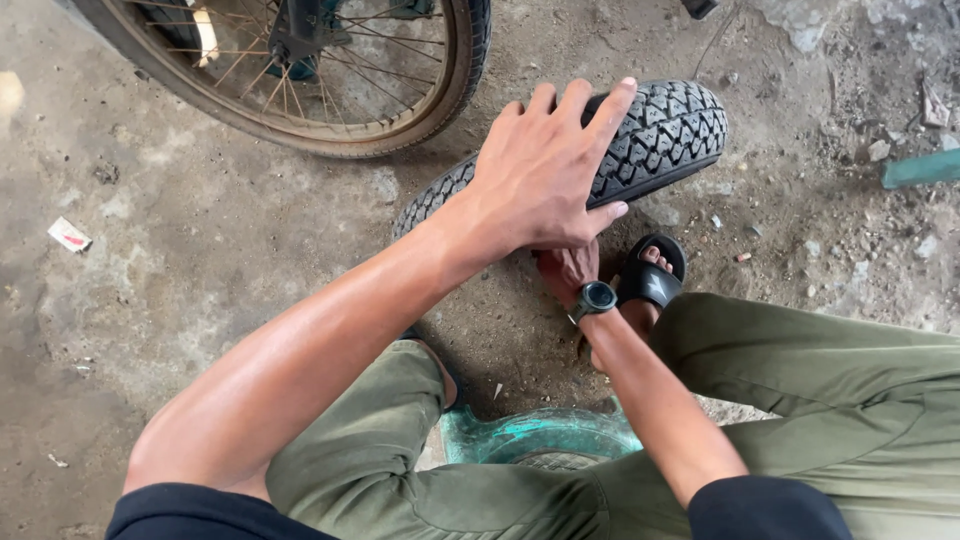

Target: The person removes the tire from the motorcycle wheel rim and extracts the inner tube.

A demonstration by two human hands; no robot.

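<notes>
A small black tyre (pixel 670 130) with chunky tread stands tilted on the dirt floor in front of me. My left hand (pixel 545 170) lies over its top, fingers spread across the tread and thumb against the sidewall, holding it. My right hand (pixel 568 268) is low behind the left, at the tyre's near lower side. Its fingers are hidden, so what it holds cannot be seen. A dark round watch (pixel 596 297) sits on that wrist.
A larger spoked wheel (pixel 440 90) stands at the top left, close behind the tyre. My foot in a black sandal (pixel 652 272) is beside the tyre. I sit on a green stool (pixel 540 435). A green object (pixel 920 168) lies at the right edge, a paper scrap (pixel 68 235) at the left.
</notes>
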